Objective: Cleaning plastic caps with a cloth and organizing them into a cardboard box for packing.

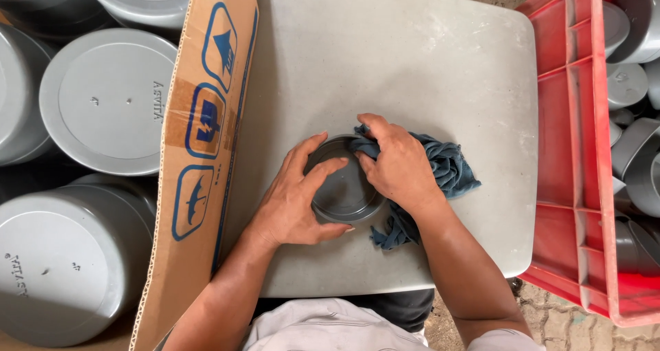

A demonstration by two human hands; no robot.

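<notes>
A round grey plastic cap (pixel 342 189) lies open side up on a grey table top (pixel 412 55). My left hand (pixel 295 200) wraps around its left rim, thumb and fingers gripping the edge. My right hand (pixel 395 162) presses a dark blue rag (pixel 450 169) against the cap's right rim. The rag spreads to the right and below my right wrist.
A cardboard box (pixel 199 151) on the left holds several large grey round caps (pixel 106 100). A red plastic crate (pixel 570 145) on the right holds several grey pipe fittings (pixel 636 158). Paved ground shows beyond the table's lower right corner.
</notes>
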